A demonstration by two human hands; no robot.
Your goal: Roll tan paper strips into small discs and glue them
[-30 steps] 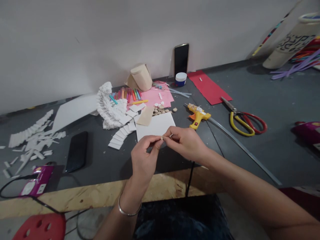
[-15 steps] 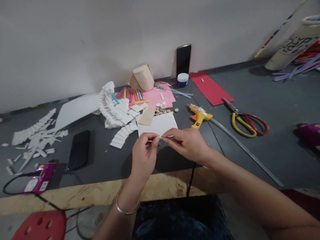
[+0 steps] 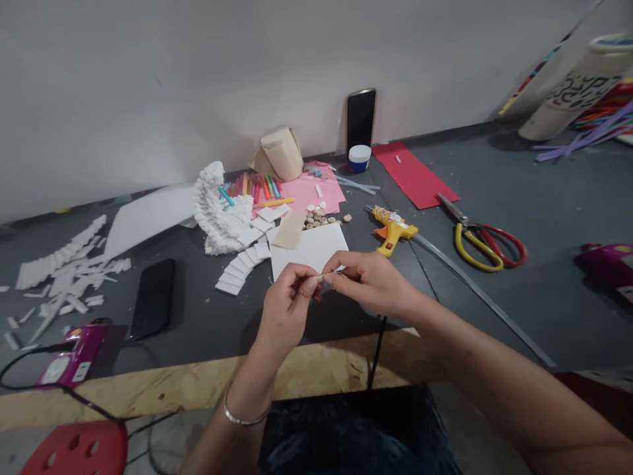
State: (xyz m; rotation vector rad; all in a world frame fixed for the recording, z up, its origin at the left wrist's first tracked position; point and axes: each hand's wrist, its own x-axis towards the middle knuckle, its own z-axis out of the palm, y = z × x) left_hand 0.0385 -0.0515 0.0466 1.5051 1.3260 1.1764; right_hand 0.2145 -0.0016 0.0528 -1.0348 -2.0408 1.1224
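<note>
My left hand [image 3: 293, 300] and my right hand [image 3: 366, 277] meet fingertip to fingertip over the near edge of a white sheet [image 3: 321, 247]. Between them they pinch a small, thin beige strip [image 3: 327, 274], mostly covered by the fingers. It resembles the beige paper piece [image 3: 289, 229] lying on the white sheet. Behind the sheet sits a cluster of small round tan discs [image 3: 319, 220]. To the left, small white rectangular pieces [image 3: 237, 270] fan out in a curve. A yellow glue gun [image 3: 393, 229] lies beyond my right hand.
Scissors [image 3: 477, 241] and a long clear glue stick [image 3: 487, 303] lie at right, near red paper [image 3: 413, 175]. At left are a phone [image 3: 153, 297], white scraps [image 3: 64, 277] and a purple device [image 3: 74, 353] with a cable. A beige roll [image 3: 281, 153] and an upright phone [image 3: 361, 119] stand behind.
My fingertips have shifted slightly, and more of the beige strip shows between them. The whole view has moved a little; the things on the table stay in place.
</note>
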